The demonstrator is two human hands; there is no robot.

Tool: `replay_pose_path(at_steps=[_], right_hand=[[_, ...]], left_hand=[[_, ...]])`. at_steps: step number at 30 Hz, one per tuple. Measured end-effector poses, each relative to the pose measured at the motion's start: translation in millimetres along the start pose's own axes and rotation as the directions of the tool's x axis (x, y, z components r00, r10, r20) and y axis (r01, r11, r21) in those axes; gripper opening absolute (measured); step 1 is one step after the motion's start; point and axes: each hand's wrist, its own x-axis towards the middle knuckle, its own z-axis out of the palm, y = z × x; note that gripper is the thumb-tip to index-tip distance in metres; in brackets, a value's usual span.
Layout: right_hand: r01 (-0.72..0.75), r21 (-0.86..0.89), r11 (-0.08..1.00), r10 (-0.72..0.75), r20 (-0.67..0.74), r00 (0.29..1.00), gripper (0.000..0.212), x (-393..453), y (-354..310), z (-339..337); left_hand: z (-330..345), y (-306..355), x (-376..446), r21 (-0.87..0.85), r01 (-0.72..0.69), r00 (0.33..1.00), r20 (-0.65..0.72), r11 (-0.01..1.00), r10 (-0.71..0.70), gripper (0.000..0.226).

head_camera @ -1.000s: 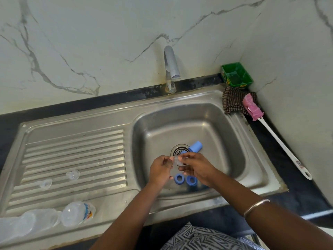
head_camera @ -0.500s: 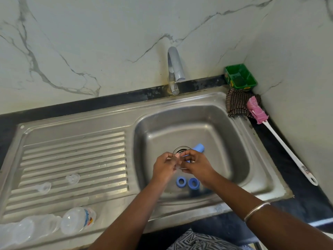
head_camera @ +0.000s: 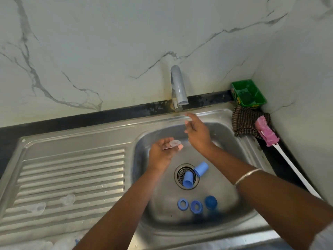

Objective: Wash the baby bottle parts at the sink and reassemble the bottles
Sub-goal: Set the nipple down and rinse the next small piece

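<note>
- Parted since half a second back: right hand (head_camera: 197, 136) gone from the shared pinch over the drain (head_camera: 186, 175) up toward the tap (head_camera: 177, 87), fingers straight and holding nothing; left hand (head_camera: 162, 153) lifted up and left of the drain.
- Clear teat (head_camera: 173, 143) pinched in the left fingertips, above and left of the drain, not yet under the spout.
- No water seen running; likely next, opening the tap.
- Best to bring the teat squarely under the spout, grip light, turning it so water reaches inside.
- Two blue caps (head_camera: 195, 173) on the drain; blue rings (head_camera: 189, 205) on the near side of it, awaiting washing.
- More clear teats (head_camera: 67, 199) far left of the drain, on the ribbed drainer.
</note>
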Motion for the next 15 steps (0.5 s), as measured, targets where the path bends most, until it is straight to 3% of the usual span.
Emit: replay_pose_path(at_steps=[7, 13, 15], right_hand=[[0.055, -0.039, 0.998, -0.052, 0.079, 0.996, 0.035, 63.5, -21.1, 5.9], [-0.013, -0.006, 1.000, 0.014, 0.181, 0.983, 0.016, 87.1, -18.4, 12.2], [-0.003, -0.019, 1.000, 0.007, 0.180, 0.984, 0.024, 87.9, -19.1, 14.0]], left_hand=[[11.8, 22.6, 24.0, -0.035, -0.123, 0.992, 0.018, 0.992, 0.124, 0.029], [15.6, 28.8, 29.6, -0.015, -0.202, 0.979, 0.024, 0.979, 0.202, 0.031], [16.2, 30.0, 31.0, -0.023, -0.205, 0.978, 0.029, 0.979, 0.206, 0.033]])
